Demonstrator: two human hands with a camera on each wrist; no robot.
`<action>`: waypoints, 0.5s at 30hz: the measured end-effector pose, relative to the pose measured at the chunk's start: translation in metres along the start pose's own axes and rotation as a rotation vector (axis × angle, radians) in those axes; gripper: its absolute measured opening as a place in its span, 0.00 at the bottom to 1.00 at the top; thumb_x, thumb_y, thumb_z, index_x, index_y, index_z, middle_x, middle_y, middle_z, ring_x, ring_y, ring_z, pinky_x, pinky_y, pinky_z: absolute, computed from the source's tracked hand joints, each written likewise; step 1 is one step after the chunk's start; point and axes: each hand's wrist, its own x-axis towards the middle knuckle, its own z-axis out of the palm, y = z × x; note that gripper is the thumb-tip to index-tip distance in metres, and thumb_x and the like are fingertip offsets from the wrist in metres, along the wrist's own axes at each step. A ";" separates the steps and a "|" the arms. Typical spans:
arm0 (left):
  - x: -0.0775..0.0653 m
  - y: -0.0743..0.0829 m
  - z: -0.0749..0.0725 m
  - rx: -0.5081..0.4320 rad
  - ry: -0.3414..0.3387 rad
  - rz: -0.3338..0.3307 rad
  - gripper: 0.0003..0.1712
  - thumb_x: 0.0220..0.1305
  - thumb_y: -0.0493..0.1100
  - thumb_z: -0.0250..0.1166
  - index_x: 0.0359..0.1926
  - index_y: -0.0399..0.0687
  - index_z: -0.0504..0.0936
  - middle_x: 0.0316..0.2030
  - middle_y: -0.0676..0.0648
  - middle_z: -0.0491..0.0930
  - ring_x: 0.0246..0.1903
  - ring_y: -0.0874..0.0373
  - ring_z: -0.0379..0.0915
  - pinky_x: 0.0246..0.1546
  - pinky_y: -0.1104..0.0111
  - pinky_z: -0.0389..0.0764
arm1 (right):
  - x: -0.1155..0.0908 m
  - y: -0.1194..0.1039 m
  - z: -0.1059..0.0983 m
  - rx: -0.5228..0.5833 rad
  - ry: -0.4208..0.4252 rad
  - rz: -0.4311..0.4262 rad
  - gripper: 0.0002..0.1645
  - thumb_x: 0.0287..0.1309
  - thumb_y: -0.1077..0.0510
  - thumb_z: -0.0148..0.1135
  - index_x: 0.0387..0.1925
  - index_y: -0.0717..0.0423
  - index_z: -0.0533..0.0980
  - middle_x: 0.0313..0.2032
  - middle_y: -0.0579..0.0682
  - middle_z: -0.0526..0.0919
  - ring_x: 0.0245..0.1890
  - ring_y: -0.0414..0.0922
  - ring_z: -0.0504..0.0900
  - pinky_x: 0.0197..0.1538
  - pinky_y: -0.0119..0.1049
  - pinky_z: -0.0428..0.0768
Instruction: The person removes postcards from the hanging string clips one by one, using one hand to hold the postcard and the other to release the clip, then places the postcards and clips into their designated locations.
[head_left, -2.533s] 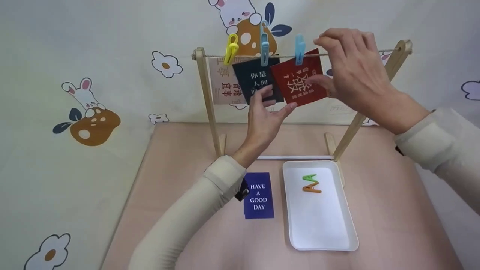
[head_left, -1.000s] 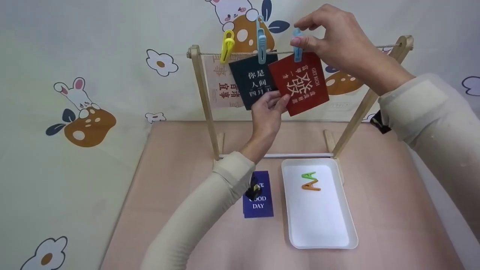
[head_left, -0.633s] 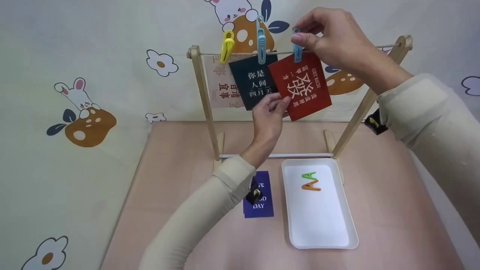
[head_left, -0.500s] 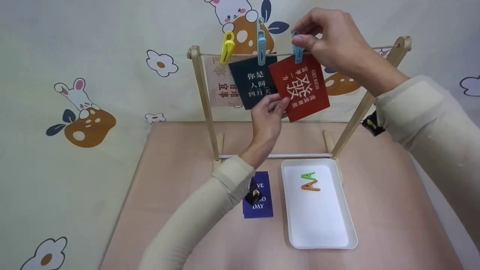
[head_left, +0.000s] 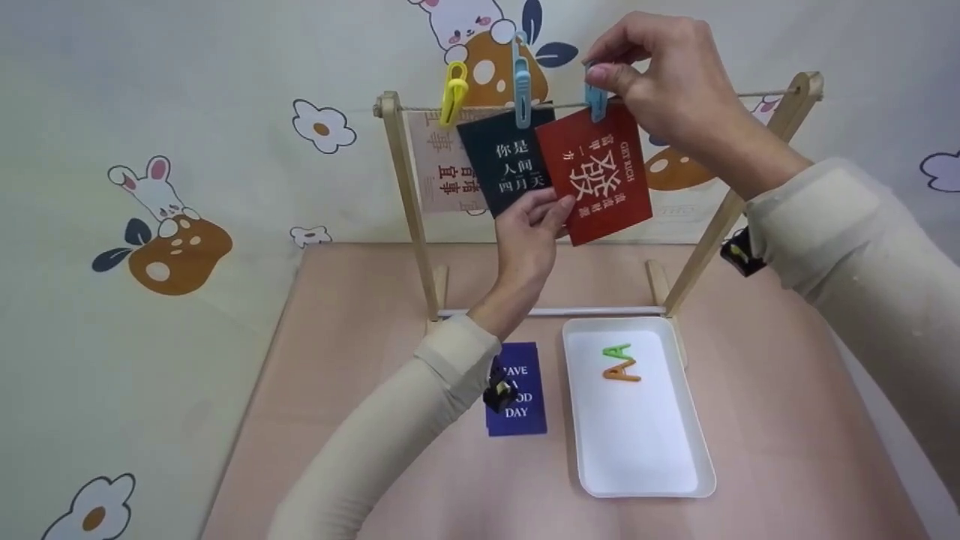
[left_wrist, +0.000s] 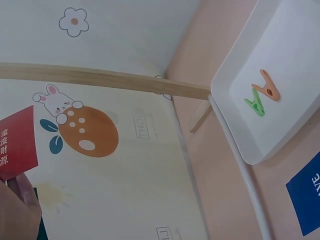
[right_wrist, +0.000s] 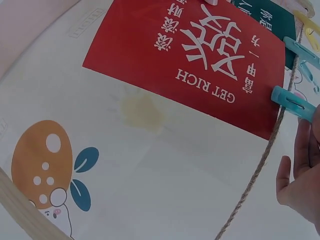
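Note:
A red card [head_left: 604, 176] with light lettering hangs tilted from the rope, held at its top by a light blue clothespin [head_left: 596, 101]. My right hand [head_left: 671, 86] pinches the upper end of that clothespin between thumb and fingers. Lower down, my left hand [head_left: 529, 232] pinches the red card's left lower edge. Behind that hand hangs a dark green card [head_left: 504, 154] under another blue clothespin [head_left: 522, 90]. In the right wrist view the clothespin [right_wrist: 295, 104] bites over both the rope [right_wrist: 250, 185] and the edge of the red card [right_wrist: 195, 60].
A pale pink card [head_left: 442, 165] hangs at the left by a yellow clothespin [head_left: 454, 94]. The wooden frame [head_left: 411, 202] stands on the table. In front, a white tray [head_left: 637, 450] holds a green clothespin [head_left: 617, 351] and an orange one; blue cards [head_left: 525, 424] lie beside it.
My right hand came off the red card's right side to the blue clothespin and now pinches it. My left hand holds the card's lower edge, and the card has swung slightly left.

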 end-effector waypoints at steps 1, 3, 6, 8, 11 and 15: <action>0.000 0.000 0.000 -0.005 0.001 -0.003 0.16 0.67 0.38 0.65 0.54 0.43 0.81 0.51 0.45 0.87 0.51 0.56 0.85 0.51 0.69 0.86 | 0.001 0.000 0.000 0.007 0.000 0.007 0.20 0.72 0.51 0.52 0.58 0.53 0.78 0.52 0.52 0.81 0.53 0.47 0.83 0.60 0.36 0.82; 0.000 0.000 0.000 -0.009 0.001 -0.007 0.15 0.67 0.38 0.65 0.54 0.43 0.81 0.51 0.45 0.87 0.51 0.56 0.85 0.51 0.69 0.86 | 0.002 0.000 0.000 0.015 0.003 0.021 0.19 0.72 0.50 0.52 0.58 0.52 0.78 0.52 0.52 0.80 0.53 0.46 0.83 0.59 0.35 0.83; -0.001 -0.001 0.000 -0.003 -0.002 -0.015 0.15 0.67 0.39 0.65 0.54 0.42 0.81 0.50 0.44 0.87 0.50 0.56 0.85 0.49 0.69 0.86 | 0.003 0.000 -0.001 0.022 0.019 0.032 0.19 0.72 0.50 0.52 0.57 0.52 0.79 0.52 0.52 0.81 0.54 0.46 0.82 0.60 0.34 0.82; -0.002 -0.002 0.000 0.004 -0.006 -0.018 0.15 0.67 0.39 0.65 0.54 0.42 0.81 0.50 0.44 0.88 0.49 0.56 0.86 0.49 0.70 0.86 | 0.003 -0.001 -0.002 0.012 0.038 0.026 0.19 0.72 0.50 0.52 0.56 0.52 0.80 0.52 0.52 0.82 0.54 0.43 0.81 0.62 0.33 0.81; -0.002 -0.004 0.000 0.009 -0.003 -0.026 0.15 0.67 0.39 0.64 0.54 0.42 0.81 0.49 0.44 0.88 0.49 0.56 0.86 0.48 0.69 0.87 | 0.002 -0.001 -0.002 0.013 0.067 0.010 0.18 0.72 0.50 0.53 0.55 0.52 0.81 0.51 0.51 0.83 0.52 0.40 0.80 0.63 0.31 0.79; -0.004 -0.006 -0.001 0.013 0.006 -0.058 0.15 0.68 0.39 0.64 0.54 0.42 0.81 0.48 0.45 0.88 0.47 0.56 0.86 0.46 0.69 0.87 | 0.000 0.000 0.000 0.031 0.086 0.006 0.19 0.72 0.49 0.53 0.55 0.51 0.80 0.51 0.51 0.83 0.50 0.37 0.78 0.64 0.29 0.78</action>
